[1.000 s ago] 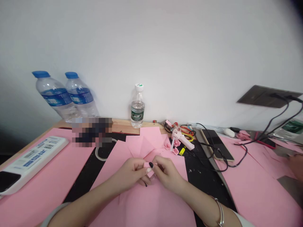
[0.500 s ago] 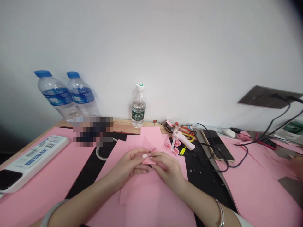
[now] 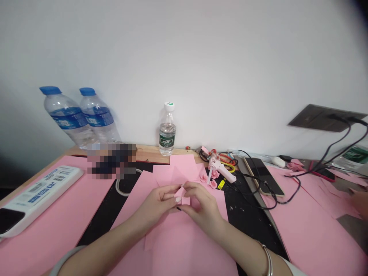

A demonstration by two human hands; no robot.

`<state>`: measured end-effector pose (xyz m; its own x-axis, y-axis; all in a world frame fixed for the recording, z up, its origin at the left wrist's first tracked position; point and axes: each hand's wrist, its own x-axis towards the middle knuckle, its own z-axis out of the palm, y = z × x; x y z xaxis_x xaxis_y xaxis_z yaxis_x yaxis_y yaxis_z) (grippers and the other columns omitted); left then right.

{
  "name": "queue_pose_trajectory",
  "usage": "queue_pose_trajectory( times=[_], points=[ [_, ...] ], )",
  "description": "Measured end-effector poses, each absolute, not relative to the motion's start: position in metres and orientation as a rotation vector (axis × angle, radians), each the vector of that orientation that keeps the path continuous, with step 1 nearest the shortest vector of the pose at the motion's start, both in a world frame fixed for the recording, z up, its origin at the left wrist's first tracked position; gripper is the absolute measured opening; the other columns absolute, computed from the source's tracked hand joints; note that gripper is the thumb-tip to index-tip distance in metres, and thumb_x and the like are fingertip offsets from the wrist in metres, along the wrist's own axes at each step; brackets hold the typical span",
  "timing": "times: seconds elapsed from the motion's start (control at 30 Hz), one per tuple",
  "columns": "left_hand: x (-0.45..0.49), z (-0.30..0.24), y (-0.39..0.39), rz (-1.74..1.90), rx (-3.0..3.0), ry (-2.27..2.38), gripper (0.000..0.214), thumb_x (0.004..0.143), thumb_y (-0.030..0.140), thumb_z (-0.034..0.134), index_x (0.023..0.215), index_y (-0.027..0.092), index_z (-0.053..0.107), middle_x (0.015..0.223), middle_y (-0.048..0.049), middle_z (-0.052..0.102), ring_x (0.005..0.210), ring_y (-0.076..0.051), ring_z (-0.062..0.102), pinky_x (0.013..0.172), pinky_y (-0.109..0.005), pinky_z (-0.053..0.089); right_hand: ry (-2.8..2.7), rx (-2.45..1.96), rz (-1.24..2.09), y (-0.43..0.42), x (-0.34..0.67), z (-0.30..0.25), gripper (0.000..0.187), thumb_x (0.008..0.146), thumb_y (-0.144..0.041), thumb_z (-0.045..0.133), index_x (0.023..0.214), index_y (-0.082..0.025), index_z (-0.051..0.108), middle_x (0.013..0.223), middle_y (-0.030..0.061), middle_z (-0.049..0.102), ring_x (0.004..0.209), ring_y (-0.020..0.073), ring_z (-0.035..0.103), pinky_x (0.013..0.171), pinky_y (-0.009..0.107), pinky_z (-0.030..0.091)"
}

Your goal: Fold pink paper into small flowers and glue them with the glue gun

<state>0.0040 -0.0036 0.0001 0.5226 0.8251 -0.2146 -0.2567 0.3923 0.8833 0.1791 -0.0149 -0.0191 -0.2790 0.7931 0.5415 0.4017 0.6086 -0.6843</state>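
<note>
The left hand [image 3: 156,207] and the right hand [image 3: 202,203] are both curled into soft pinches, and their fingertips are gripping a small piece of pink paper [image 3: 185,200] up in the air, just above a big pink paper sheet [image 3: 184,249]. The hands are working close together, and small, slow pinches seem best for keeping the paper neat. Little paper roses [image 3: 213,184] and a pink glue gun [image 3: 221,171] are sitting nearby.

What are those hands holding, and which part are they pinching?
A small piece of pink paper. The left hand and right hand pinch its upper part with their fingertips, and its lower part shows between them.
</note>
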Motion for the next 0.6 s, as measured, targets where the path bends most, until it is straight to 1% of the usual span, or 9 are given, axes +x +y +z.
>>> queue_pose_trajectory(
  times=[0.1,0.17,0.27,0.33,0.47,0.6],
  points=[
    [0.005,0.001,-0.004,0.765,0.894,0.733,0.039,0.076,0.028,0.072,0.112,0.015,0.067,0.092,-0.0084,0.075,0.091,-0.024,0.068,0.091,-0.041,0.048,-1.912,-0.979,0.486,-0.015,0.180,-0.018,0.016,0.079,-0.018,0.070,0.092,-0.022,0.061,0.105,0.0101,0.066,0.102,0.0237,0.064,0.085,0.037,0.054],
    [0.005,-0.001,-0.004,0.773,0.873,0.758,0.034,0.074,0.028,0.074,0.106,0.015,0.069,0.091,-0.0076,0.074,0.090,-0.023,0.068,0.090,-0.040,0.048,-1.917,-0.985,0.452,-0.015,0.180,-0.016,0.015,0.080,-0.018,0.070,0.093,-0.021,0.062,0.107,0.0111,0.066,0.102,0.0246,0.064,0.086,0.039,0.054],
    [0.005,-0.006,-0.004,0.793,0.830,0.814,0.026,0.071,0.029,0.077,0.092,0.016,0.071,0.086,-0.0056,0.073,0.085,-0.021,0.067,0.086,-0.037,0.050,-1.931,-0.968,0.363,-0.015,0.181,-0.014,0.010,0.082,-0.016,0.067,0.091,-0.022,0.064,0.110,0.0113,0.067,0.101,0.0255,0.064,0.085,0.042,0.053],
    [0.004,-0.008,-0.005,0.806,0.794,0.823,0.022,0.070,0.027,0.078,0.087,0.015,0.071,0.084,-0.0043,0.072,0.083,-0.019,0.066,0.084,-0.034,0.050,-1.954,-0.943,0.279,-0.015,0.181,-0.012,0.011,0.085,-0.014,0.063,0.090,-0.023,0.066,0.111,0.0103,0.069,0.098,0.0250,0.064,0.084,0.043,0.053],
    [0.004,-0.009,-0.008,0.838,0.717,0.782,0.017,0.070,0.024,0.078,0.084,0.017,0.070,0.083,-0.0012,0.070,0.081,-0.016,0.065,0.086,-0.033,0.050,-2.008,-0.899,0.179,-0.016,0.181,-0.011,0.017,0.085,-0.010,0.060,0.094,-0.024,0.066,0.111,0.0099,0.070,0.097,0.0249,0.063,0.083,0.044,0.053],
    [0.005,-0.010,-0.009,0.858,0.687,0.762,0.018,0.070,0.023,0.078,0.084,0.016,0.068,0.087,-0.0010,0.069,0.084,-0.016,0.065,0.089,-0.035,0.050,-1.955,-0.931,0.254,-0.018,0.181,-0.014,0.015,0.086,-0.009,0.057,0.087,-0.023,0.064,0.108,0.0095,0.068,0.095,0.0239,0.063,0.081,0.042,0.052]
  ],
)
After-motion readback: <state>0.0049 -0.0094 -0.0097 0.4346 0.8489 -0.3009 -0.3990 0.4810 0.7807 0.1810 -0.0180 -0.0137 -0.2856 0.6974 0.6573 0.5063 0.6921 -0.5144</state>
